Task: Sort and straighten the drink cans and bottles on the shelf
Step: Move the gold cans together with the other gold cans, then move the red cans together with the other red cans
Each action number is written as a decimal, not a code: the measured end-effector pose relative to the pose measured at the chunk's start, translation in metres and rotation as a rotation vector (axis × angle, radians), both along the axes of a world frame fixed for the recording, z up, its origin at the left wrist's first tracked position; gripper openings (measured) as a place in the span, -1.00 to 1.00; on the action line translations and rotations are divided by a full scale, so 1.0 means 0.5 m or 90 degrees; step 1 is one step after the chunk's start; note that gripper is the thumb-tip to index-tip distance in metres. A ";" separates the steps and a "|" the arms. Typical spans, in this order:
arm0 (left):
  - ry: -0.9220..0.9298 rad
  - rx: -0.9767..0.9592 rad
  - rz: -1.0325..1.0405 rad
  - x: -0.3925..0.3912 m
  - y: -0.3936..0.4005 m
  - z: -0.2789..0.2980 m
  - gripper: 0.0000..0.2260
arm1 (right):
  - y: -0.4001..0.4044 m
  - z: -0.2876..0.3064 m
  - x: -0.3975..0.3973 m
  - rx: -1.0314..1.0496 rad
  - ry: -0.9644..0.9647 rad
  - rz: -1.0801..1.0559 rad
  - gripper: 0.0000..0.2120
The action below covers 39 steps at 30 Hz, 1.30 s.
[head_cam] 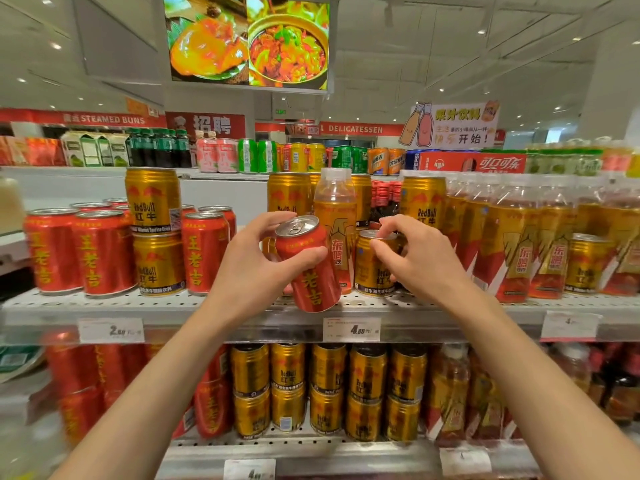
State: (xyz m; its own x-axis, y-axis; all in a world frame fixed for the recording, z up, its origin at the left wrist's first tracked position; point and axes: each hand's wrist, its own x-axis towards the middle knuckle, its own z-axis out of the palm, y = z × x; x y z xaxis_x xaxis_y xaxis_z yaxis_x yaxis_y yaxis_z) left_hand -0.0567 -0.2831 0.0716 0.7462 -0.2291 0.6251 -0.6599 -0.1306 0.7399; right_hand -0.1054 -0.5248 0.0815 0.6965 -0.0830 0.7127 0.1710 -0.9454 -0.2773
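Note:
My left hand grips a red herbal-tea can, tilted and lifted just in front of the shelf edge. My right hand pinches the top rim of a gold Red Bull can that stands on the shelf. Behind them stands a gold drink bottle with a white cap. More red cans stand at the left, with two stacked gold cans among them. Gold bottles fill the right side.
A lower shelf holds red cans, stacked gold cans and bottles. Price tags hang on the shelf front. Another aisle's drinks and a hanging screen lie beyond.

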 end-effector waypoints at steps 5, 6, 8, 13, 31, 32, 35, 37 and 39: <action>0.007 0.006 0.005 0.002 -0.006 -0.003 -0.41 | -0.010 -0.009 -0.008 0.006 0.029 0.006 -0.76; 0.011 0.004 0.007 0.002 -0.006 -0.003 -0.41 | -0.010 -0.011 -0.008 0.007 0.026 0.006 -0.74; 0.015 0.005 0.010 0.001 -0.006 -0.002 -0.40 | -0.008 -0.016 -0.003 0.004 0.006 -0.004 -0.74; 0.025 -0.002 0.006 -0.002 -0.006 -0.001 -0.43 | 0.000 -0.033 0.014 -0.006 -0.051 -0.031 -0.71; 0.032 -0.014 0.018 -0.006 -0.009 -0.001 -0.45 | 0.002 -0.058 0.038 0.021 -0.121 -0.006 -0.73; 0.032 -0.015 0.018 -0.006 -0.009 -0.001 -0.45 | 0.003 -0.059 0.038 0.026 -0.123 -0.002 -0.73; 0.033 -0.021 0.016 -0.006 -0.006 -0.003 -0.46 | 0.003 -0.059 0.034 0.081 -0.118 0.022 -0.72; 0.033 -0.026 0.015 -0.006 -0.002 -0.004 -0.46 | 0.004 -0.060 0.023 0.118 -0.120 0.034 -0.69; 0.037 -0.037 0.007 -0.008 0.002 -0.005 -0.46 | 0.014 -0.063 0.004 0.152 -0.136 0.051 -0.71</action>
